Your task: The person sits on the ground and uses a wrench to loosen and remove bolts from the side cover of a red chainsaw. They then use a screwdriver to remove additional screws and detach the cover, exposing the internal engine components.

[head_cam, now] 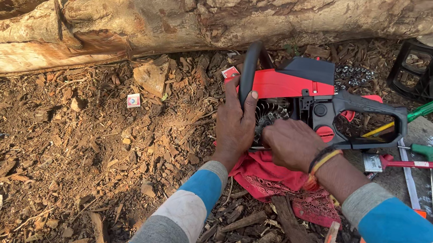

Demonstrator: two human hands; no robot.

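Your striped sleeves come in from the bottom edge toward the saw (312, 90), which lies on its side on a red cloth (271, 178) over the wood chips, just below the big log (233, 10). Its long axis runs left to right, rear handle (377, 114) pointing right, toward the screwdrivers (423, 152). Your left hand (234, 124) is clenched around the black front handle (249, 69), at the saw's left end. Your right hand (293, 144) rests curled at the exposed finned part (270, 115) mid-body, just beside the left; whether it is grasping anything, you cannot tell from here.
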